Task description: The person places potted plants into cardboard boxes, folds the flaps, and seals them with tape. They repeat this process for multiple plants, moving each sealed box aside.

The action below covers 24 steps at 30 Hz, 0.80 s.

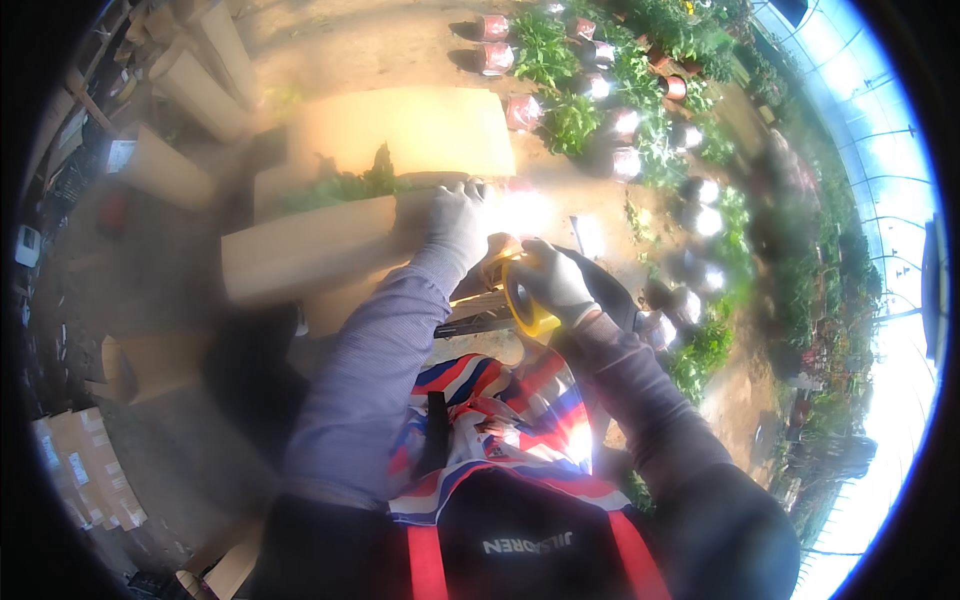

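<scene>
Left hand (458,222) on the near right corner of the cardboard box (330,235), box extends left of it. Plants (350,185) inside the box, just left and beyond that hand. Open flap (400,130) stands behind the plants. Right hand (555,280) just right and nearer, on the tape roll (520,300); roll sits between both hands, at the box edge. Rows of potted plants (600,110) beyond and right of the right hand. Stacked cartons (85,470) far left, nearer than both hands.
</scene>
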Motion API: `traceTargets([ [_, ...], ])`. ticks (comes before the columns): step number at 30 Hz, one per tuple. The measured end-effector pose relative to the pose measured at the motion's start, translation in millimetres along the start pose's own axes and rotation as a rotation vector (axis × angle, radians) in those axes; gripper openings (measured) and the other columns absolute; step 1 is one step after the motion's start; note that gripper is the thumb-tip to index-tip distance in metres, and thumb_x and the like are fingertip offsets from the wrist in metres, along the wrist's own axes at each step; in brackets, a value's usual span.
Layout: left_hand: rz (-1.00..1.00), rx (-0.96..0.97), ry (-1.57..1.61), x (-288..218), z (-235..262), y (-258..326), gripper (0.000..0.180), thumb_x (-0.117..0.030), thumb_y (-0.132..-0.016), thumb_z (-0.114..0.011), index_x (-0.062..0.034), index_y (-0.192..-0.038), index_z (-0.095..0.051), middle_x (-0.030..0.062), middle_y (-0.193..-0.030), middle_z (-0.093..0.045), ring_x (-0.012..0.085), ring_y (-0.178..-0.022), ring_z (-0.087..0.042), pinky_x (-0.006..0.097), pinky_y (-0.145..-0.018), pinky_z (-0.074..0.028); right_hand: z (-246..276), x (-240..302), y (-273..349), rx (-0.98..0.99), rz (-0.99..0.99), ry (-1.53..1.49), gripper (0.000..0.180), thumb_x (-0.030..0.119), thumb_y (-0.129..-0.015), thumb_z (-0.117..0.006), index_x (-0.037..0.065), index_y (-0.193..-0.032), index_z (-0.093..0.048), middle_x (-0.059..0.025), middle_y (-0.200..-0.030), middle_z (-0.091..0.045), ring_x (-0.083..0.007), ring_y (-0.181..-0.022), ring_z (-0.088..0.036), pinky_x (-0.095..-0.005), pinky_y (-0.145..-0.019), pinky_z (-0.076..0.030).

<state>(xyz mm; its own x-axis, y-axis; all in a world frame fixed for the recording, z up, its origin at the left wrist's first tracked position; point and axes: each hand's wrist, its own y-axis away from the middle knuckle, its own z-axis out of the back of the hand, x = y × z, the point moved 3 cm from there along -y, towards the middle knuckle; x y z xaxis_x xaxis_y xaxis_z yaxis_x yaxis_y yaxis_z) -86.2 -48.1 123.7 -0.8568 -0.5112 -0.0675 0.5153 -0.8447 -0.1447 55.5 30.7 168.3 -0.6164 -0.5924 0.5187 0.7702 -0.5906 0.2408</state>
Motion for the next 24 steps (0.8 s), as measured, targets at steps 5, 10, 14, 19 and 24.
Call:
traceTargets([
  [5,-0.004,-0.011,0.061,0.4,-2.2,-6.3,0.044,-0.016,-0.087,-0.057,-0.0116,-0.131,-0.057,0.0124,-0.116,-0.064,0.0286,-0.100,-0.064,0.044,-0.085,-0.049,0.9,-21.8,-39.7,0.234,0.094,-0.263,0.036,0.033,-0.088,-0.066,0.000,-0.101,-0.072,-0.0140,-0.084,-0.072,-0.0219,-0.077,-0.070,-0.0337,-0.074,-0.053],
  [10,0.030,0.092,0.029,5.8,-12.8,-22.2,0.054,-0.021,-0.083,-0.063,-0.0163,-0.136,-0.055,0.0089,-0.126,-0.058,0.0244,-0.109,-0.062,0.041,-0.088,-0.046,-16.0,1.0,-48.3,0.085,0.186,0.169,0.037,0.034,-0.088,-0.066,0.002,-0.104,-0.073,-0.0158,-0.089,-0.073,-0.0243,-0.081,-0.070,-0.0345,-0.079,-0.053],
  [14,-0.030,0.095,0.108,12.7,-8.3,-27.3,0.056,-0.027,-0.084,-0.065,-0.0152,-0.137,-0.054,0.0098,-0.129,-0.056,0.0241,-0.118,-0.058,0.043,-0.095,-0.044,16.2,-15.3,-25.3,0.113,0.001,-0.186,0.035,0.029,-0.086,-0.070,0.000,-0.105,-0.072,-0.0138,-0.092,-0.073,-0.0210,-0.084,-0.070,-0.0327,-0.080,-0.054],
  [19,-0.050,0.052,-0.209,-8.3,-12.4,-21.8,0.059,-0.032,-0.089,-0.060,-0.0068,-0.141,-0.049,0.0111,-0.133,-0.054,0.0223,-0.127,-0.051,0.045,-0.105,-0.038,113.0,-32.7,-11.8,-0.151,0.359,-0.004,0.039,0.020,-0.085,-0.073,-0.003,-0.115,-0.068,-0.0115,-0.100,-0.075,-0.0174,-0.090,-0.071,-0.0314,-0.083,-0.055],
  [24,-0.044,0.211,-0.155,-33.9,-44.8,-13.4,0.045,-0.015,-0.096,-0.048,0.0046,-0.136,-0.054,0.0228,-0.145,-0.049,0.0376,-0.139,-0.041,0.057,-0.112,-0.030,80.0,4.7,-158.9,-0.381,0.753,0.087,0.045,0.011,-0.076,-0.077,0.010,-0.121,-0.070,-0.0114,-0.114,-0.071,-0.0260,-0.102,-0.069,-0.0333,-0.087,-0.054],
])
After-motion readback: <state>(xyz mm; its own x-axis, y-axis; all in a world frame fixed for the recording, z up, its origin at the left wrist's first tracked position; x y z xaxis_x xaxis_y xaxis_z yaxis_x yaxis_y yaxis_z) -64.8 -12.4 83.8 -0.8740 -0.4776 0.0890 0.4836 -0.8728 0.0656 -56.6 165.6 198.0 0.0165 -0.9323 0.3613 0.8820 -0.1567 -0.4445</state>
